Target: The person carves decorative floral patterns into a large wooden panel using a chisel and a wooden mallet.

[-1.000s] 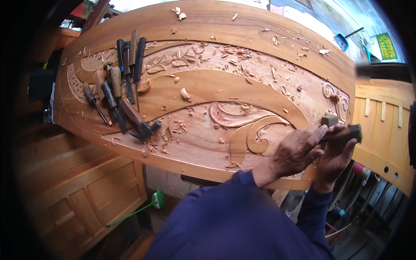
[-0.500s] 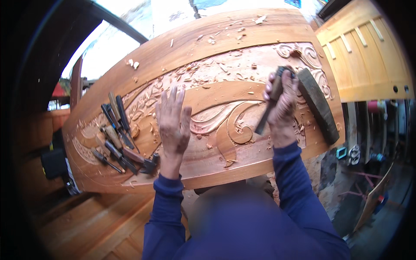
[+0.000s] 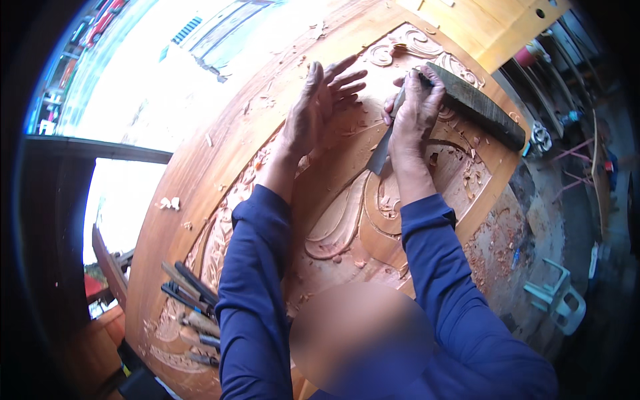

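The slim steel carving chisel (image 3: 385, 143) lies in the right hand (image 3: 415, 113), over the raised band of scrollwork in the upper part of the large reddish-brown carved wooden panel (image 3: 220, 153), not far from the panel's far right corner. Its long axis runs steeply, from the handle end hidden inside the fist down and slightly leftward to the flat grey blade that shows below the heel of the palm, pointing back toward the person. The right-hand fingers are curled tight around the tool's shaft, and the same hand also appears to hold or press against a long dark wooden mallet block (image 3: 477, 103), which stretches away rightward and downward toward the panel's right edge; how exactly the grip is shared between the two I cannot tell. The left hand (image 3: 319, 110) sits just beside it on the left, fingers spread and straight, holding nothing, the palm resting on the carved wood with the fingertips near the chisel hand but apart from it. So the chisel is wholly with the right hand, with the left the next nearest. Well apart, near the panel's lower left edge, a cluster of wooden-handled carving tools (image 3: 190, 303) lies side by side, and pale wood chips (image 3: 168, 203) dot the plain border.
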Available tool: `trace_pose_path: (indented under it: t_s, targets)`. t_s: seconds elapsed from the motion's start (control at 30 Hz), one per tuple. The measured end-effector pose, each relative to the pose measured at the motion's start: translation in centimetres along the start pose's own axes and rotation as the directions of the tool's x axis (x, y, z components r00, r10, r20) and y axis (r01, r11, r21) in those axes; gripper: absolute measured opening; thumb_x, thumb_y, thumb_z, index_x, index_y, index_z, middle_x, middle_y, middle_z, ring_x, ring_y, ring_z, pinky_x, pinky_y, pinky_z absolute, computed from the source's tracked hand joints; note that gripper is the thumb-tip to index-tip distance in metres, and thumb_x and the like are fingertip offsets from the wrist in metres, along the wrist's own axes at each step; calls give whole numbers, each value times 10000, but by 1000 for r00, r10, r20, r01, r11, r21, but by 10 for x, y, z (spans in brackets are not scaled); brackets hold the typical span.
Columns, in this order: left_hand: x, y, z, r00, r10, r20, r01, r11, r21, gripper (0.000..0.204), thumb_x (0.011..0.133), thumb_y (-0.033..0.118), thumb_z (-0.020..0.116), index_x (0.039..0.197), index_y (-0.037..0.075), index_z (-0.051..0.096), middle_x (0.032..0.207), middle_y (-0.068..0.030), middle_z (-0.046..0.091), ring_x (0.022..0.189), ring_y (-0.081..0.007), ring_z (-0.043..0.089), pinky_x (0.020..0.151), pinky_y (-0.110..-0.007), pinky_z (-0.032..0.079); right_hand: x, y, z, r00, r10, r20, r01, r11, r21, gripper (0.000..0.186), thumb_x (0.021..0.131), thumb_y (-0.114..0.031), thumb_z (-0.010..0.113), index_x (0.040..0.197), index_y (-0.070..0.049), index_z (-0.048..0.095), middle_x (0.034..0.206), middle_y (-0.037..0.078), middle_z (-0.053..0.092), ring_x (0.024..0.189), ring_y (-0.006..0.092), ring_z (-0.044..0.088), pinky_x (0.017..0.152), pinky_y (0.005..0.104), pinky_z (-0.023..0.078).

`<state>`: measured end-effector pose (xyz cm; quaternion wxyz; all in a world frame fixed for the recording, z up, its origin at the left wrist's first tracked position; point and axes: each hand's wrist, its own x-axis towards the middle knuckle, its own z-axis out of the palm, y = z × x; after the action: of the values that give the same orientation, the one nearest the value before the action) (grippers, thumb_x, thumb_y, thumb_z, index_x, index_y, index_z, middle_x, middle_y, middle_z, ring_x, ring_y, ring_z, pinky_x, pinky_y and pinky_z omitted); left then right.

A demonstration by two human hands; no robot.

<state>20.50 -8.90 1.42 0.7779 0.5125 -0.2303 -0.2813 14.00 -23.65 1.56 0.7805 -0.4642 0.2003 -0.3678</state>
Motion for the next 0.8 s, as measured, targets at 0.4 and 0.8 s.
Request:
trace_pose_path:
  t_s: [0.4, 0.8]
  targets:
    - [24, -16, 8, 964, -115, 239, 214, 870, -444, 650, 1100, 499, 555, 1625, 135, 440, 1486, -129, 565, 1241, -220, 601, 970, -374, 562, -17, 9, 8, 983, -168, 79, 181, 962, -205, 223, 1093, -174, 632, 1274, -126, 510, 862, -5, 563, 540, 49, 461, 467, 215, 373]
    - [30, -23, 19, 991, 56, 125, -65, 996, 66, 399, 1125, 265, 587, 1443, 24, 603, 1203, -47, 700, 1065, -123, 639, 892, -277, 532, -17, 14, 6, 972, -198, 125, 229, 914, -336, 245, 1114, -227, 610, 1299, -109, 502, 930, -26, 563, 723, 41, 502, 613, 202, 436]
